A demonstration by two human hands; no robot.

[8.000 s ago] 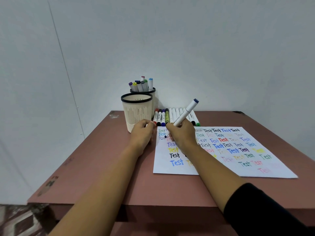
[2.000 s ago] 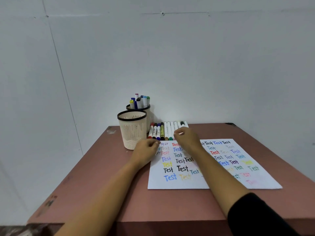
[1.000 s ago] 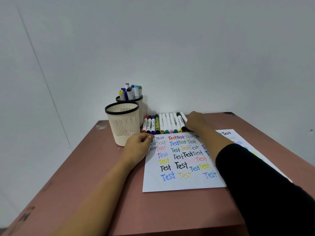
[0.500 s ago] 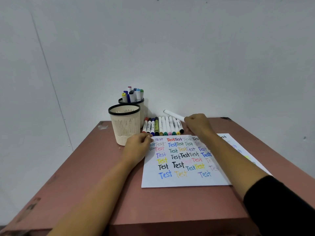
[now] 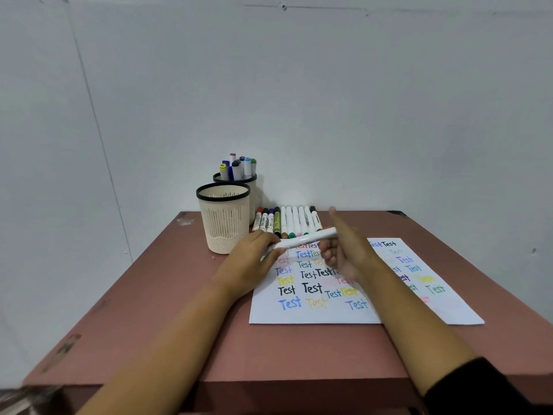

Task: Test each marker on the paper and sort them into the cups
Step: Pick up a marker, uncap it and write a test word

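Observation:
A white marker [image 5: 305,240] lies almost level above the paper's far left part, held between both hands. My left hand [image 5: 250,265] pinches its left end. My right hand [image 5: 344,250] holds its right end, fingers curled under it and thumb raised. The white paper [image 5: 335,313], covered with coloured "Test" words, lies on the brown table [image 5: 179,324]. A row of several markers [image 5: 285,221] lies at the paper's far edge. The near cream cup [image 5: 223,218] looks empty. The cup behind it [image 5: 254,187] holds several markers.
A white wall rises right behind the table. The table's front edge runs near the bottom of the view, its left edge slants away at the left. Bare tabletop lies left of and in front of the paper.
My right hand lifted a white marker from the row and brought it back over the paper. My left hand left the paper's corner and took the marker's left end.

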